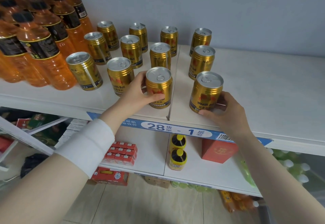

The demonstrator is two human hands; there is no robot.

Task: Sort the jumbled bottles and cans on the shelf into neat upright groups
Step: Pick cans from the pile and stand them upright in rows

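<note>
Fingers [154, 97] of the left hand [135, 92] were wrapped around one front gold can [159, 87], while the right hand [226, 111] clasped the neighbouring can [206, 93], both upright at the shelf [263, 86] edge. Bottles [38, 35] already stood grouped left. Judging by this, can rows were being aligned; next, both wanted nudging level.

The scene is being lit by soft, even light from above. Small bright spots are being thrown off the silver tops of the gold cans [159, 87]. Only faint shadows are being cast on the white shelf [263, 83]. The orange bottles [40, 48] at the shelf's left end are being blurred and stretched. Straight lines are being bent near the picture's edges. The lower shelves are being left dimmer and softer.
</note>
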